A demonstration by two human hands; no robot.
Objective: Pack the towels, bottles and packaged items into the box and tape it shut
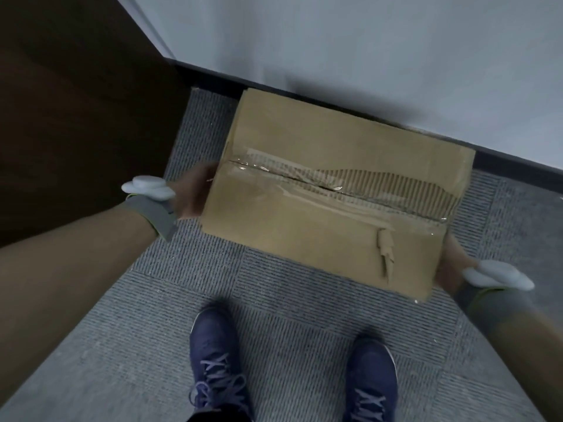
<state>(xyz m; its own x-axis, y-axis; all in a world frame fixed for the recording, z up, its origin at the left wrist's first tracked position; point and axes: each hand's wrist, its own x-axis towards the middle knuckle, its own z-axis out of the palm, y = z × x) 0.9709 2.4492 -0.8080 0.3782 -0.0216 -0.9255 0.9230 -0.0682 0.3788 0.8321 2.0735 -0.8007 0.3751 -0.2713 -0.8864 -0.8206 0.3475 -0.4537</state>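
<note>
While I stand on grey carpet (pixel 170 324), shoes (pixel 217 357) at the bottom of view, the box (pixel 304 239) sits between my hands just by the dark skirting (pixel 518 166). Flaps are closed, w/ clear tape (pixel 350 197) along the top seam. L hand (pixel 195 193) is against its left end, R hand (pixel 451 263) at the right end. Fingers are hidden behind the cardboard, so can't tell if curled or flat.

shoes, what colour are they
Dark blue, laces too; the shoes show best in the head view.
</note>
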